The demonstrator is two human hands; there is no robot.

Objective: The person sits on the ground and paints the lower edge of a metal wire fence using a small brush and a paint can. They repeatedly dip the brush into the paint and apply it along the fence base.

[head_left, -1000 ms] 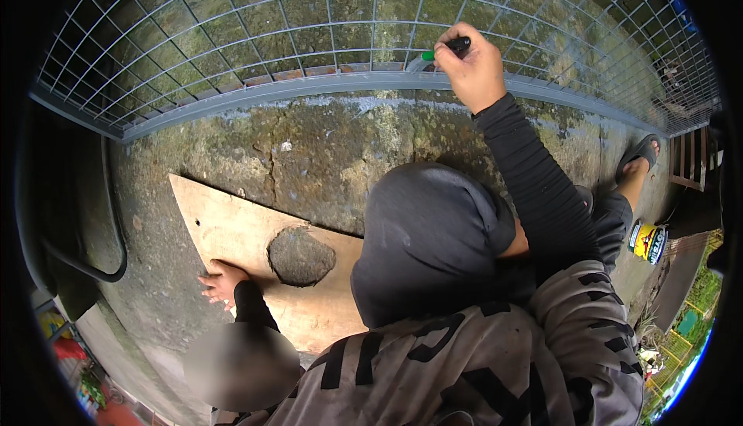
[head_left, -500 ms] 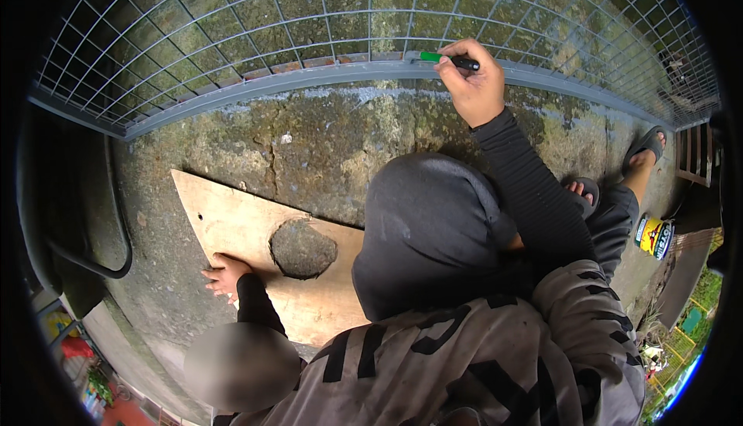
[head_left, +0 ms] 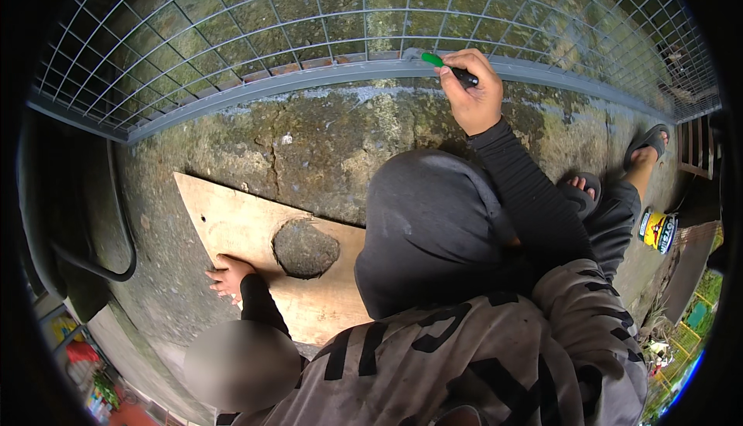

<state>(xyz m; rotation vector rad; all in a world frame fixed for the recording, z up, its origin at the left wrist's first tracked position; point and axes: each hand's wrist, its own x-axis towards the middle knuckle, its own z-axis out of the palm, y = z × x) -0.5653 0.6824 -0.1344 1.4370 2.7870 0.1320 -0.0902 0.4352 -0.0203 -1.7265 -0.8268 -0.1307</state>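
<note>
My right hand (head_left: 472,92) is closed around a small brush with a green and black handle (head_left: 464,77). The brush's greyish head reaches left to the grey bottom rail (head_left: 309,75) of a wire mesh panel (head_left: 364,12); whether it touches the rail is hard to make out. Down to the left, my left hand (head_left: 231,277) rests with fingers spread at the left edge of a plywood board (head_left: 240,225). That board has a large rough round hole and a small dark hole near its corner. A grey hood (head_left: 433,232) hides its right part.
Stained, cracked concrete (head_left: 333,143) lies under the panel and board. A yellow paint can (head_left: 659,231) stands at the right, near sandalled feet (head_left: 646,147). A black curved tube frame (head_left: 116,217) is at the left. Plants and red items (head_left: 81,352) show at the lower left.
The brush has tilted, its black end lower than before, and my right hand has shifted slightly down. My left hand stays at the board's edge. The whole view has shifted a little.
</note>
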